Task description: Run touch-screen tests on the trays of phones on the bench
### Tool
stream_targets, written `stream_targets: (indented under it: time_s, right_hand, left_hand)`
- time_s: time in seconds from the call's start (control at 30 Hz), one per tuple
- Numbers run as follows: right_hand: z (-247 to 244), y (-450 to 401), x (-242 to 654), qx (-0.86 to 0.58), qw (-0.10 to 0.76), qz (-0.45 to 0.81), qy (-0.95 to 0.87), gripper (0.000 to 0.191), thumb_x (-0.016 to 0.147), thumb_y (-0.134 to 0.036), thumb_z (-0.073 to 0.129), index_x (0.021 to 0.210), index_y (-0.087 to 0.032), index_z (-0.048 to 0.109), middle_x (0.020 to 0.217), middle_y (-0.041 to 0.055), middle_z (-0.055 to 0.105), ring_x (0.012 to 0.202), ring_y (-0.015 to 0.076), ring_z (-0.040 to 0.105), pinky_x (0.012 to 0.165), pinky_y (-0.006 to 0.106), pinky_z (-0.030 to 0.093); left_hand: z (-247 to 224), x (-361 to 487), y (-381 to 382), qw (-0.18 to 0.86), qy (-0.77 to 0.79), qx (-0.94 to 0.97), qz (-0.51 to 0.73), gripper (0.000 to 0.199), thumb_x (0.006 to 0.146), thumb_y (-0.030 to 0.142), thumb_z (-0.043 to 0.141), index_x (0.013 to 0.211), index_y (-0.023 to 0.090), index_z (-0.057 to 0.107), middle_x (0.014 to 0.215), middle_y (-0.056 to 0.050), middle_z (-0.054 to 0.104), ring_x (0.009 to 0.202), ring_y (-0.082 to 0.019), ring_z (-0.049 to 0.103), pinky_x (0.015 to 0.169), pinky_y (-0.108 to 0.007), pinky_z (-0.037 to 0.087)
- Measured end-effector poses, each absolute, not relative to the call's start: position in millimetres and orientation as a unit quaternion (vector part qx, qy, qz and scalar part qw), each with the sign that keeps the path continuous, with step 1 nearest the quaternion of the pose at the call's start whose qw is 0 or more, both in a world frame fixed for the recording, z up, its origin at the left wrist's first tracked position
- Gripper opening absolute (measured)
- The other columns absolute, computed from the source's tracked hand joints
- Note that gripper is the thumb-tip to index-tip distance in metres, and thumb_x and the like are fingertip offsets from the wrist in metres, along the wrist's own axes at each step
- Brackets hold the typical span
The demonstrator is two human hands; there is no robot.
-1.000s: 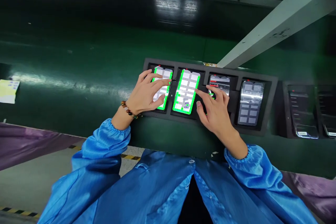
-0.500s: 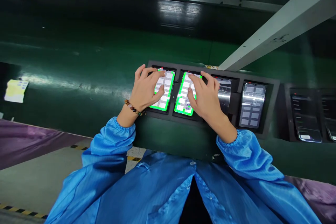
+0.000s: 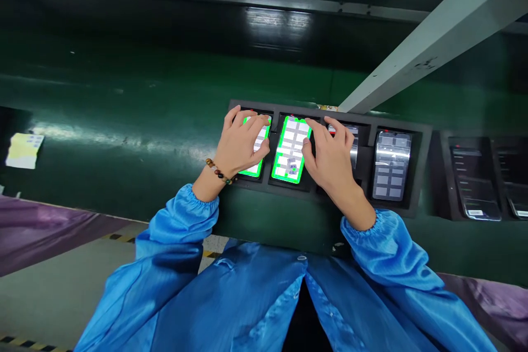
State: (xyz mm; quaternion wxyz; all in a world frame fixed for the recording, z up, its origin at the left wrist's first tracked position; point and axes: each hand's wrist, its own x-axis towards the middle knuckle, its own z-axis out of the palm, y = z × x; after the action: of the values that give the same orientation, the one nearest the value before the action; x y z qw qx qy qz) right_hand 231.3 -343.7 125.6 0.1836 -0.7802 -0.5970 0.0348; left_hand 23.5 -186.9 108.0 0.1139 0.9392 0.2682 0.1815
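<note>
Several smartphones lie face up in the slots of a black tray point(image 3: 264, 186). The leftmost phone point(image 3: 253, 170) glows white and green, and my left hand point(image 3: 241, 140) is over it with bent, spread fingers, covering much of its screen. Beside it, a second lit phone point(image 3: 291, 148) shows the same grid pattern almost fully. My right hand point(image 3: 330, 157) hovers with fingers apart at that phone's right edge, partly hiding a dark third phone point(image 3: 355, 140). Whether fingertips touch the glass is hard to tell. A fourth phone point(image 3: 392, 168) shows a dim grid.
Another black tray point(image 3: 449, 176) with dark-screened phones sits at the right. A grey metal post point(image 3: 412, 38) slants up behind the trays. On the green bench point(image 3: 124, 137) a yellow and white paper point(image 3: 23, 151) lies far left. Purple cloth point(image 3: 49, 231) hangs along the bench's front.
My left hand has shifted right across the leftmost phone's screen. My right hand has slid right off the second phone's screen to its edge, uncovering its grid. The view has shifted slightly.
</note>
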Motion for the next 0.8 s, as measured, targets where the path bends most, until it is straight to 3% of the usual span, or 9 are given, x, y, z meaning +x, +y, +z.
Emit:
stream_targets:
  time_s: [0.2, 0.37, 0.57, 0.8]
  right_hand:
    - [121, -328, 219, -0.748, 0.228, 0.049, -0.621, 0.051, 0.111, -0.031, 0.038, 0.158, -0.024, 0.054, 0.148, 0.0112, 0.073, 0.153, 0.0399, 0.046, 0.124, 0.063, 0.034]
    - [119, -311, 208, -0.726, 0.187, 0.047, -0.661, 0.051, 0.112, -0.030, 0.036, 0.159, -0.020, 0.054, 0.157, 0.0110, 0.068, 0.156, 0.0379, 0.043, 0.126, 0.059, 0.035]
    - [118, -327, 220, -0.745, 0.236, 0.047, -0.622, 0.049, 0.112, -0.029, 0.038, 0.157, -0.022, 0.056, 0.145, 0.0107, 0.075, 0.154, 0.0395, 0.047, 0.126, 0.064, 0.033]
    - [117, -341, 227, -0.725, 0.220, 0.057, -0.650, 0.046, 0.113, -0.031, 0.039, 0.155, -0.023, 0.057, 0.141, 0.0104, 0.077, 0.154, 0.0371, 0.047, 0.125, 0.060, 0.033]
  left_hand:
    - [106, 18, -189, 0.123, 0.292, 0.930, 0.185, 0.038, 0.100, 0.038, 0.051, 0.135, 0.027, 0.063, 0.134, -0.007, 0.077, 0.139, -0.036, 0.060, 0.136, -0.064, 0.024]
    - [105, 0, -187, 0.105, 0.356, 0.902, 0.218, 0.034, 0.103, 0.041, 0.050, 0.130, 0.025, 0.063, 0.133, -0.009, 0.077, 0.134, -0.035, 0.063, 0.135, -0.064, 0.025]
    - [103, 3, -184, 0.103, 0.348, 0.904, 0.224, 0.033, 0.105, 0.043, 0.050, 0.130, 0.026, 0.063, 0.139, -0.008, 0.076, 0.133, -0.034, 0.063, 0.134, -0.065, 0.027]
    - [105, 5, -188, 0.107, 0.273, 0.937, 0.190, 0.034, 0.103, 0.038, 0.052, 0.132, 0.026, 0.064, 0.131, -0.004, 0.079, 0.136, -0.034, 0.063, 0.135, -0.062, 0.027]
